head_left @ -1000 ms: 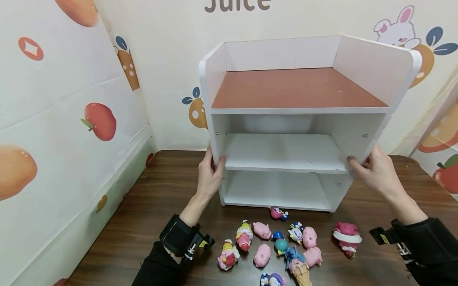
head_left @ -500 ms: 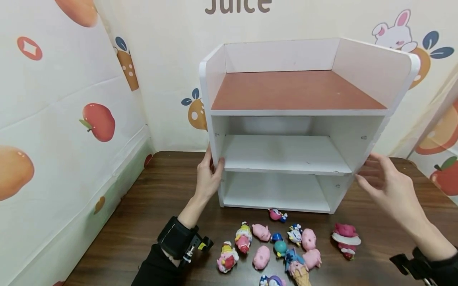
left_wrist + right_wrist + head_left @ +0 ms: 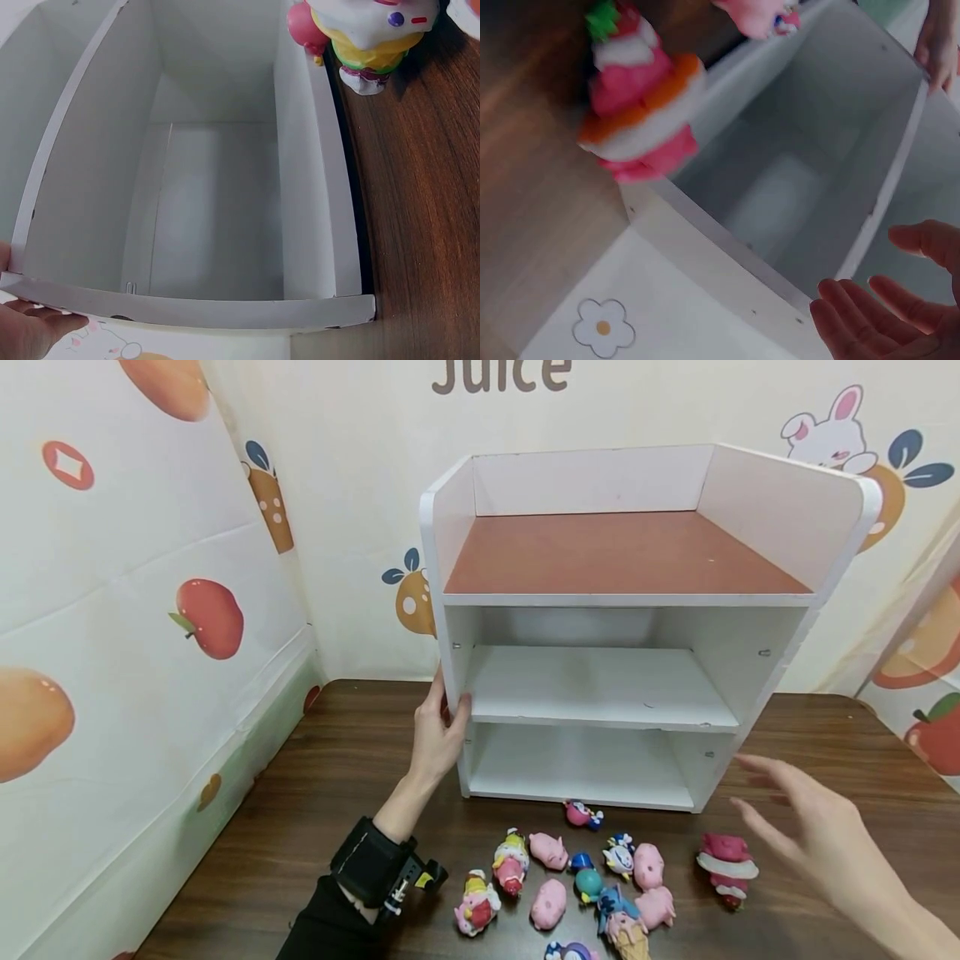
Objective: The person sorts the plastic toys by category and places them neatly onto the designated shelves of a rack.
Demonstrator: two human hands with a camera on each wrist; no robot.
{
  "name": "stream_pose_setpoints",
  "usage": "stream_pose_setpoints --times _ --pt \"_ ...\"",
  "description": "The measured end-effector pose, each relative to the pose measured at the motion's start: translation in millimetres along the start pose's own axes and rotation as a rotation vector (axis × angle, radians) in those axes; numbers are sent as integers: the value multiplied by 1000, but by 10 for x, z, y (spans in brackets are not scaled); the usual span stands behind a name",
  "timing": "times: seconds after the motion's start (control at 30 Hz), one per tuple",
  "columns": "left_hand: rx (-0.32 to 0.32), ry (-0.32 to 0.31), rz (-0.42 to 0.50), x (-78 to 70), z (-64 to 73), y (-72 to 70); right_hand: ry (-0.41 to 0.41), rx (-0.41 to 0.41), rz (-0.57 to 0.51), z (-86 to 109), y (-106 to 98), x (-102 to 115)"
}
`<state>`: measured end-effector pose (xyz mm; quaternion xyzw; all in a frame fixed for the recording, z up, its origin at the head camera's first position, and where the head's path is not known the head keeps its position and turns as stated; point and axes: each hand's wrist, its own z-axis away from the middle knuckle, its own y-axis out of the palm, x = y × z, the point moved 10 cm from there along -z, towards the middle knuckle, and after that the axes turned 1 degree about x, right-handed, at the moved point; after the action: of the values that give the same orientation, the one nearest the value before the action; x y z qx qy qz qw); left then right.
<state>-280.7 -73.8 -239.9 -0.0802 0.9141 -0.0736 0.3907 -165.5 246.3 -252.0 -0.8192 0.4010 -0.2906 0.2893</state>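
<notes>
A white tabletop shelf (image 3: 600, 685) with a brown top board stands on the dark wooden table. My left hand (image 3: 437, 739) grips its left side panel, thumb on the front edge and fingers round the outer side. Apart from the shelf, my right hand (image 3: 817, 827) is over the table at the lower right, fingers spread and holding nothing. Nearest to it lies a dark pink figurine (image 3: 727, 870) with a white band. In the right wrist view this figurine (image 3: 645, 105) shows an orange-edged ring and a green tip.
Several small toy figurines lie before the shelf, among them a pink pig (image 3: 549, 903), a blue figure on an ice cream cone (image 3: 628, 935) and a yellow-topped figure (image 3: 477, 903). A small pink-and-blue toy (image 3: 582, 814) lies close to the shelf's bottom edge. Printed walls (image 3: 360, 485) stand behind and left.
My right hand has let go of the shelf's right side and moved down and toward me, its fingers opening. The left hand keeps its grip. The shelf and toys stay in place.
</notes>
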Motion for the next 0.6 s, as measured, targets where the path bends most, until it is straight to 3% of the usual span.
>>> stream_pose_setpoints --times 0.27,0.6 --pt "-6 12 6 2 3 4 -122 106 -22 244 264 36" --pt "-6 5 6 -11 10 7 -111 283 15 472 553 -60"
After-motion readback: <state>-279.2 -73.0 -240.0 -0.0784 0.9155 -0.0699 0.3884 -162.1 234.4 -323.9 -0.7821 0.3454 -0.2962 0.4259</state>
